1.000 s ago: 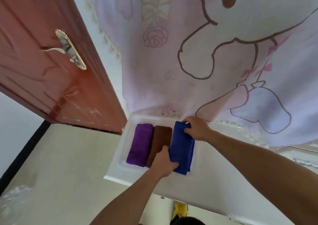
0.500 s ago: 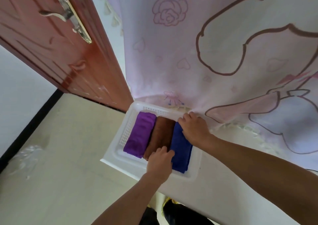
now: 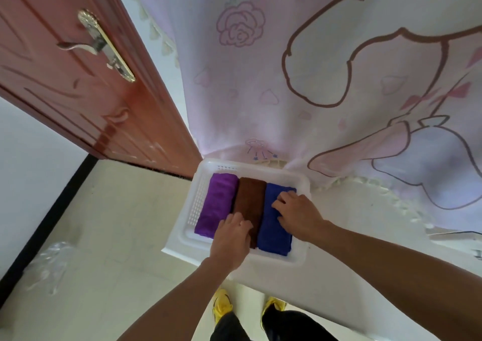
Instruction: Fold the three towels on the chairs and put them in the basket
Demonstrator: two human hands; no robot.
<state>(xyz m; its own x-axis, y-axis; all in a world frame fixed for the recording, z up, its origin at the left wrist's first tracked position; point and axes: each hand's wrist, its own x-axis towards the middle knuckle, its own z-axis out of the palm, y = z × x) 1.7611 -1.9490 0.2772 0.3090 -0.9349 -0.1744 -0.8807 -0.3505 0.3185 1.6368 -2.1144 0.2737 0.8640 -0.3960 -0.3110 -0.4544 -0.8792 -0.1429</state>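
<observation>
Right hand (image 3: 297, 215) lay with fingers spread and flat on the blue towel (image 3: 273, 236), pressing it and gripping nothing. Left hand (image 3: 230, 239) rested with loosely extended fingers on the near ends of the brown towel (image 3: 249, 197) and the purple towel (image 3: 217, 202), also gripping nothing. All three towels lay folded side by side, touching, inside the white basket (image 3: 194, 205), purple on the left, brown in the middle, blue on the right. The basket sat at the corner of a white counter (image 3: 352, 236), just below a pink cartoon-printed curtain (image 3: 313, 79) and beside a reddish wooden door (image 3: 65, 92).
</observation>
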